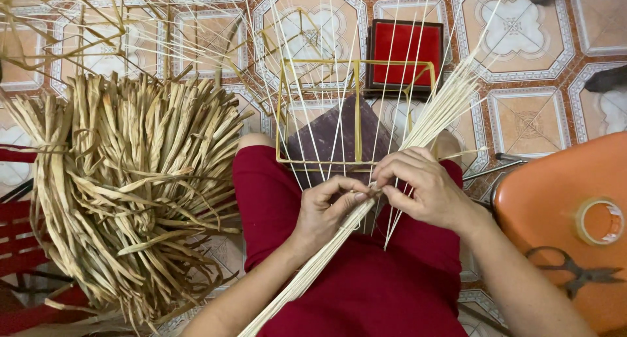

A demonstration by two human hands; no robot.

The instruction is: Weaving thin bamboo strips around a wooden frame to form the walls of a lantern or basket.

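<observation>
Left hand and right hand pinch thin, pale, probably rattan strands.

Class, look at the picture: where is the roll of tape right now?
In the head view the roll of tape lies at the right edge on the orange stool, just above the scissors and right of the person's right hand.

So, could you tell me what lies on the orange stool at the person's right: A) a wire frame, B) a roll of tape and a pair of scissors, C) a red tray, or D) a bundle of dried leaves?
B: a roll of tape and dark scissors rest on the orange stool, while both hands work the pale reed strips over the lap.
</observation>
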